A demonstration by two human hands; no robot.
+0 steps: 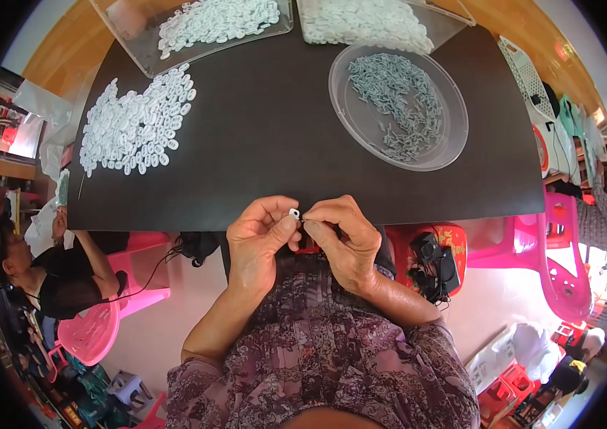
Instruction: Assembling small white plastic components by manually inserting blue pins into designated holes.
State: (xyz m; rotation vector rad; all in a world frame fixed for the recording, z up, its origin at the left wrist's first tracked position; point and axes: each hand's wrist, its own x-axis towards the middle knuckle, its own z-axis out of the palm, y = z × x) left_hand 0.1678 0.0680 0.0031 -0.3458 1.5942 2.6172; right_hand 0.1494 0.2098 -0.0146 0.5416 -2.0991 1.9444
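Note:
Just off the table's near edge, my left hand (252,239) pinches a small white plastic piece (294,214) with a dark hole between thumb and index finger. My right hand (350,243) is close beside it, thumb and fingers pinched together and pointing at the white piece. Whatever those right fingertips hold is too small and hidden to make out. To the left on the dark table lies a loose pile of white oval pieces (135,129). A round clear tub (352,136) on the right holds many thin grey-green pegs (407,96).
Two clear bins with white pieces stand at the far edge, one left (221,50) and one right (453,32). Another person (53,279) sits at the left by a pink chair (96,332). On the right are a pink chair (510,243) and a red stool (457,239) bearing black items.

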